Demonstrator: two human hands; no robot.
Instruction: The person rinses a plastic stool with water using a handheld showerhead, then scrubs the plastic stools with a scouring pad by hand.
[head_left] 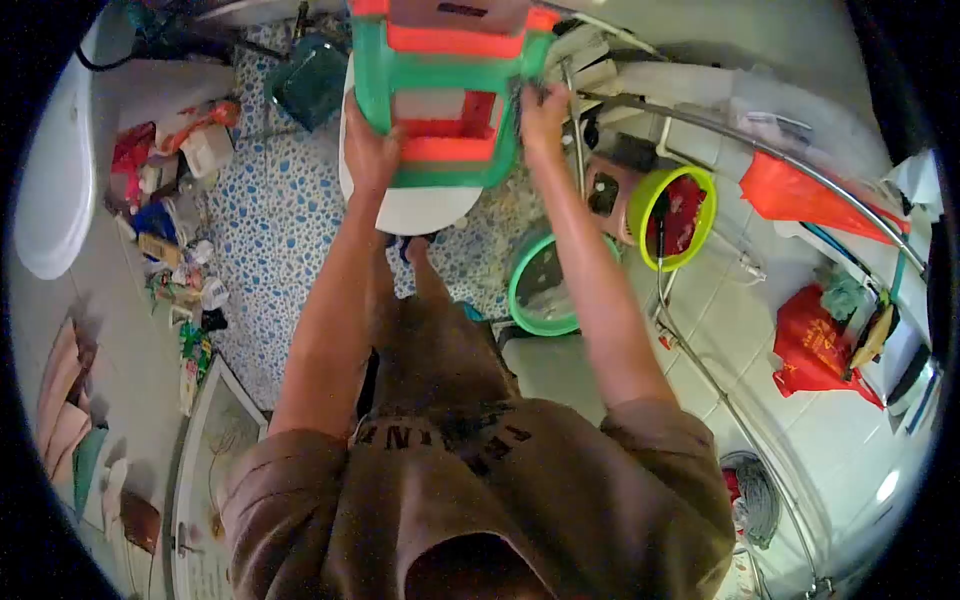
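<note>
A green and red plastic frame, like a small stool or seat (440, 72), is held up at the top centre, above a white toilet lid (425, 208). My left hand (370, 145) grips its left side, with the thumb over the edge. At its right side, my right hand (543, 112) is closed on a dark scrubber-like thing (520, 100), which is partly hidden and blurred, and it touches the green edge.
A yellow-green basin (643, 205) and a green-rimmed basin (514, 290) stand to the right. Metal rails (760, 150) curve along the right wall. A dark green bin (307, 82) is at the upper left, and small items line the left wall.
</note>
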